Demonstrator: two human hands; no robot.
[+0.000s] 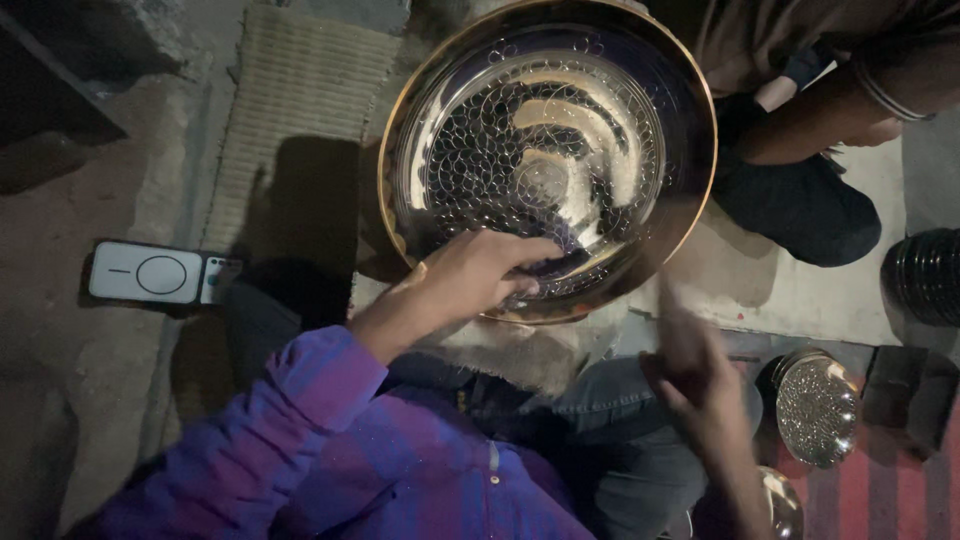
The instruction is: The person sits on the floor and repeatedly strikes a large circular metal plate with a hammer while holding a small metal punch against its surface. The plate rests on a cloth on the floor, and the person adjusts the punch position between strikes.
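white device (146,273) on floor, left edge | left hand (478,272) fingers curled, gripping near rim of big embossed metal plate (548,150) on lap cloth | right hand (697,372) blurred, probably open, empty | step: steadying plate; next needs firm hold

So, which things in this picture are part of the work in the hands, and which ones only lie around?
In hand:
- large round engraved metal plate with golden rim, gripped at its near edge by the left hand
- right hand, blurred, empty as far as I can tell

Lying about:
- white rectangular device on the floor
- small round patterned metal dish
- woven straw mat
- stack of dark ribbed discs
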